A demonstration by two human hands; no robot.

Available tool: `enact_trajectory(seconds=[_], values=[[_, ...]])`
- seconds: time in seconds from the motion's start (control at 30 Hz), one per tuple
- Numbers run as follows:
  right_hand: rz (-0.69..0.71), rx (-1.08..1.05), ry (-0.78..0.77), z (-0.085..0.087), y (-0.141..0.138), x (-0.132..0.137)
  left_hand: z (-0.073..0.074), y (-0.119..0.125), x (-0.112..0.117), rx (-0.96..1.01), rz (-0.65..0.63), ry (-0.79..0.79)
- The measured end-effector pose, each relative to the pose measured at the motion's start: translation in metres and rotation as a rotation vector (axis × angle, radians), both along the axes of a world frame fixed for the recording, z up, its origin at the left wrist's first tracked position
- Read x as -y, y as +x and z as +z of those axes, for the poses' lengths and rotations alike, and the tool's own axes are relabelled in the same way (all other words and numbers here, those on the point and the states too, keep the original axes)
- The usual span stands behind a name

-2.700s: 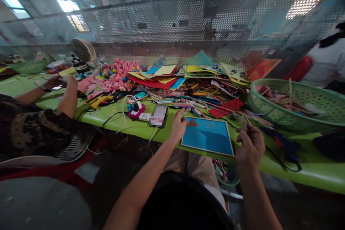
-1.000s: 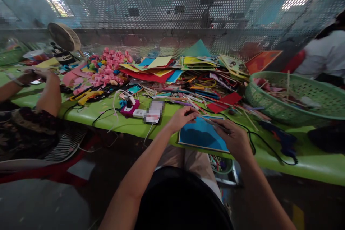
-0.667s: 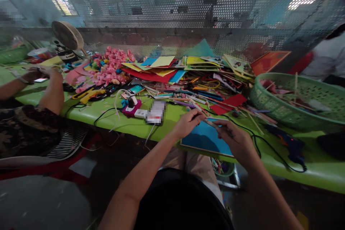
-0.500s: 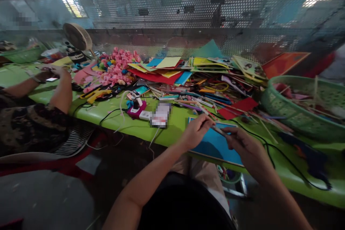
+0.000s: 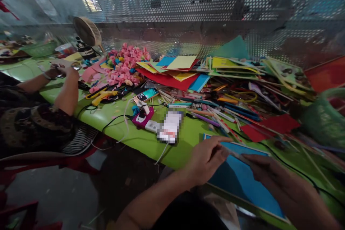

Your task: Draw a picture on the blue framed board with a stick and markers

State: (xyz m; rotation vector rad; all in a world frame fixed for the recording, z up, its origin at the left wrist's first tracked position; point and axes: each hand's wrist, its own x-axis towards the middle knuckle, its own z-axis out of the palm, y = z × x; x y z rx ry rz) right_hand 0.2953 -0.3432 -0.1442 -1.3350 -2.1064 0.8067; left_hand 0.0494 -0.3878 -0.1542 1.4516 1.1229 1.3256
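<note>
- Stick, thin and pale, is being held between both hands just above the blue board, which is lying flat at the near edge of the green counter.
- Left hand is pinching the stick's left end with fingers curled narrowly around it; right hand is closing on the other end, though motion blur is hiding exactly how its fingers are sitting.
- By the look of it, the person is lining the stick up over the board, and the stick is hovering rather than lying flat on the blue surface.
- Judging from that, a next move would be calling for a steady lowering with both ends kept level, since the stick is slender and would be bending or rolling easily.
- Farther back, a heap of coloured paper sheets and loose pencils and sticks is covering the counter; pink paper flowers are piled to the far left beside a small fan.
- A phone and a pink charger block with cables are lying left of the board.
- At the far left a co-worker's hands are working over the counter, well apart from the board.
</note>
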Motion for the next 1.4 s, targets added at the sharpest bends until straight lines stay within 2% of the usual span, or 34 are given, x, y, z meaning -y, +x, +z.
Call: enact_trajectory(seconds=[0.1,0.17,0.2,0.3,0.43,0.5,0.57,0.7,0.8,0.9,1.03,1.13,1.23,1.33,1.4], values=[[0.012,0.093,0.088,0.007,0.004,-0.036,-0.008,-0.009,0.005,0.09,0.045,0.032],[0.105,0.181,0.118,0.014,-0.004,-0.061,-0.011,-0.013,0.008,0.022,0.079,0.032],[0.088,0.214,0.166,0.017,-0.011,-0.073,-0.013,-0.014,0.01,-0.023,0.059,0.033],[0.175,0.296,0.263,0.02,-0.036,-0.106,-0.016,-0.015,0.011,-0.165,-0.019,0.085],[0.279,0.374,0.443,0.01,-0.062,-0.146,-0.021,-0.016,0.011,-0.286,-0.142,0.089],[0.336,0.421,0.575,0.004,-0.069,-0.162,-0.024,-0.017,0.011,-0.303,-0.182,0.09],[0.33,0.471,0.716,0.003,-0.077,-0.172,-0.025,-0.018,0.01,-0.319,-0.221,0.093],[0.37,0.456,0.873,0.013,-0.106,-0.178,-0.024,-0.018,0.004,-0.374,-0.341,0.117],[0.472,0.353,0.871,0.019,-0.141,-0.175,-0.024,-0.018,0.003,-0.392,-0.362,0.11],[0.602,0.346,0.878,0.018,-0.176,-0.173,-0.029,-0.016,0.004,-0.377,-0.344,0.12],[0.641,0.486,0.719,0.018,-0.211,-0.172,-0.046,-0.01,0.005,-0.408,-0.312,0.166],[0.64,0.621,0.623,0.021,-0.227,-0.171,-0.056,-0.005,0.007,-0.442,-0.367,0.219],[0.627,0.695,0.568,0.02,-0.237,-0.171,-0.057,-0.006,0.004,-0.506,-0.4,0.231],[0.621,0.709,0.552,0.014,-0.242,-0.173,-0.059,-0.011,-0.01,-0.565,-0.433,0.219],[0.634,0.7,0.562,0.009,-0.243,-0.175,-0.071,-0.01,-0.02,-0.603,-0.515,0.228]])
